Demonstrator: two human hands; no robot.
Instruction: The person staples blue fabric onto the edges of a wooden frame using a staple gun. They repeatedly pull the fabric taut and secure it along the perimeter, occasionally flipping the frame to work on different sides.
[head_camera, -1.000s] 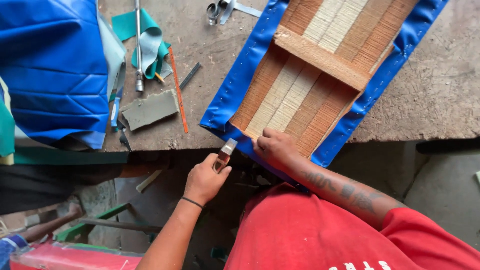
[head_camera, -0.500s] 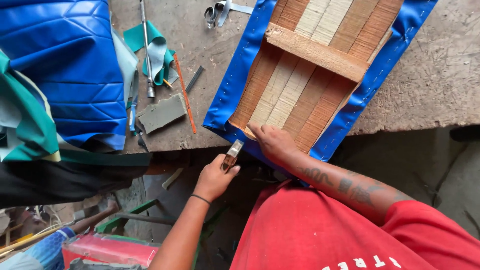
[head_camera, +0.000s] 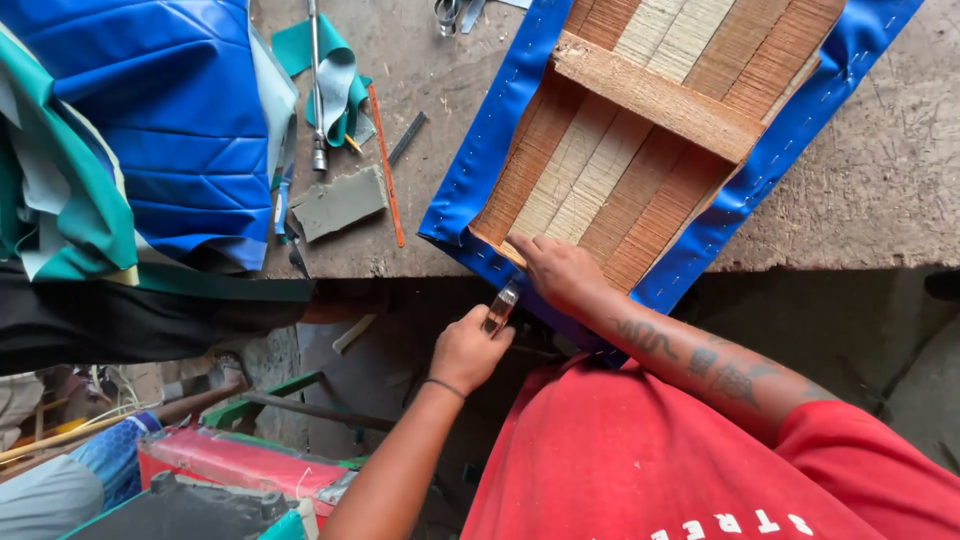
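Here, left hand (head_camera: 468, 352) gripping tool (head_camera: 501, 308), wooden panel (head_camera: 640, 150)

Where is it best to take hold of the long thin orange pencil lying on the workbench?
Grip the long thin orange pencil at its middle, from above, fingers on its two long sides. It lies flat on the grey workbench; its lower half is free of clutter, while its upper end lies beside teal scraps.

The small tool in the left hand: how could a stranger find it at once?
Start at the wooden frame wrapped in blue vinyl on the worn table. At its near corner, beside the right hand, the left hand grips a short metal-tipped tool, the only tool off the table.
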